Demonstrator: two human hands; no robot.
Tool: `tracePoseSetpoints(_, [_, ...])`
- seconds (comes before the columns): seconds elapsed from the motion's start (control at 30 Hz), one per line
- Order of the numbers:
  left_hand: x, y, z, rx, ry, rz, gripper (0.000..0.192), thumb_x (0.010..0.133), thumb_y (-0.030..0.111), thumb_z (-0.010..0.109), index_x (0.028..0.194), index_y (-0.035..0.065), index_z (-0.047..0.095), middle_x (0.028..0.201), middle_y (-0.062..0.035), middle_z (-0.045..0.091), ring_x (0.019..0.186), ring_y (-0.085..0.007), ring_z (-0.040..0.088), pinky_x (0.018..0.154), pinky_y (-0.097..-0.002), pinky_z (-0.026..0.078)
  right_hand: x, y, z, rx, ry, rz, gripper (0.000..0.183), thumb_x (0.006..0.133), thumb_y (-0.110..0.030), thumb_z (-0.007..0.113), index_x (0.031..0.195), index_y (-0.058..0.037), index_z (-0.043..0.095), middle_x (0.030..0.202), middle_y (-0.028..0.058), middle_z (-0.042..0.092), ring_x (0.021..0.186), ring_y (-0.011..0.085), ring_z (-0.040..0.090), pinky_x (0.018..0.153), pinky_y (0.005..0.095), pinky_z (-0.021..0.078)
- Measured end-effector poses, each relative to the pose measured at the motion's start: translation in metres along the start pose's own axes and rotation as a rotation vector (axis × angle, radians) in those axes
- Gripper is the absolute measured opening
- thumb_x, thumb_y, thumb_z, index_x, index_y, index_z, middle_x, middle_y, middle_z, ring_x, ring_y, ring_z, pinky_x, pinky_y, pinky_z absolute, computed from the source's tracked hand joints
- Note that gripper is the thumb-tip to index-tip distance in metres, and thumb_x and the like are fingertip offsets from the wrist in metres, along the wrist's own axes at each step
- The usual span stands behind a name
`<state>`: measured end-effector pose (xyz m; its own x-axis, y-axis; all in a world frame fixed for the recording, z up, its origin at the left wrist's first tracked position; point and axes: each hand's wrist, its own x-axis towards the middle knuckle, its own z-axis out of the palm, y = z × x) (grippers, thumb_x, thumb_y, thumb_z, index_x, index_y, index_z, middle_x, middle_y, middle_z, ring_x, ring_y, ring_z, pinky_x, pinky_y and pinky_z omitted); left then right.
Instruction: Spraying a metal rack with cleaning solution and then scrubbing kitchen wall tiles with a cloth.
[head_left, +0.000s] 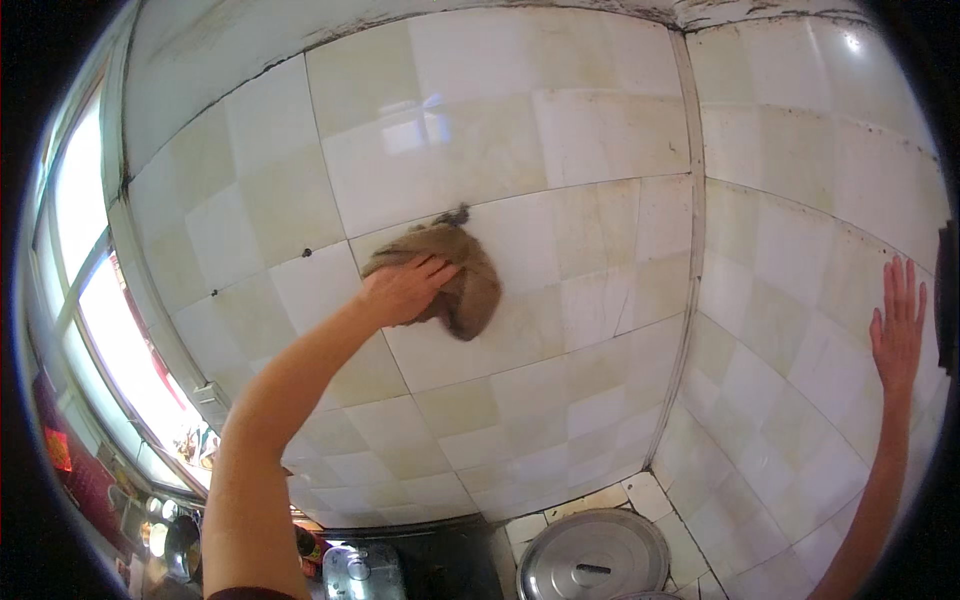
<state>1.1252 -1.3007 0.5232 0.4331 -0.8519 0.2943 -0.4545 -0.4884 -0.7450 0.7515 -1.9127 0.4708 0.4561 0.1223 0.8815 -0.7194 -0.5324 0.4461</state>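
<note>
My left hand (405, 292) presses a bunched brown cloth (474, 289) against the tiled wall (517, 330) in front of me. Part of the cloth hangs loose below and to the right of my fingers. Just above its upper edge is a dark patch (459, 216), at a tile joint. Far to the right, my right hand (898, 330) is raised at the side wall (780, 405), fingers extended and holding nothing; it appears to rest flat on the tiles.
A large round metal lid (562, 544) lies low in the corner, beside a dark stove or counter surface (450, 562) with a shiny metal container (364, 574). To the left are a bright window (124, 330) and a wall socket (212, 397). A dark object (946, 300) juts in at the right rim.
</note>
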Motion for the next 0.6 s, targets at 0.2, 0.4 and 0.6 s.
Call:
tracePoseSetpoints(0.2, [0.042,0.008,-0.005,0.116,0.181,0.056,0.056,0.085,0.019,0.056,0.138,0.007,0.042,0.126,-0.0109,0.053,0.117,-0.0249,0.051,0.096,-0.0339,0.047,0.002,-0.003,-0.001,-0.045,-0.105,0.047,0.07,0.088,-0.009,0.049,0.151,-0.0108,0.02,0.158,0.0045,0.02,0.146,0.0228,0.017,0.12,0.0434,0.0135])
tracePoseSetpoints(0.4, [0.135,0.041,-0.018,-0.116,0.364,-0.077,0.046,0.086,0.017,0.051,0.131,0.0091,0.052,0.134,-0.0072,0.05,0.123,-0.0244,0.048,0.104,-0.0382,0.042,-0.001,-0.002,0.007,-0.041,-0.088,0.034,0.069,0.089,-0.01,0.049,0.151,-0.0105,0.02,0.158,0.0041,0.02,0.146,0.0223,0.017,0.12,0.0423,0.0129])
tracePoseSetpoints(0.6, [0.032,-0.004,-0.004,0.194,0.134,0.07,0.038,0.085,0.023,0.054,0.12,0.0151,0.065,0.147,-0.0028,0.039,0.137,-0.0261,0.033,0.116,-0.0499,0.023,-0.004,-0.002,0.005,-0.01,-0.024,0.027,0.074,0.085,-0.008,0.057,0.151,-0.0111,0.022,0.157,0.0042,0.02,0.146,0.0219,0.017,0.12,0.0424,0.0147])
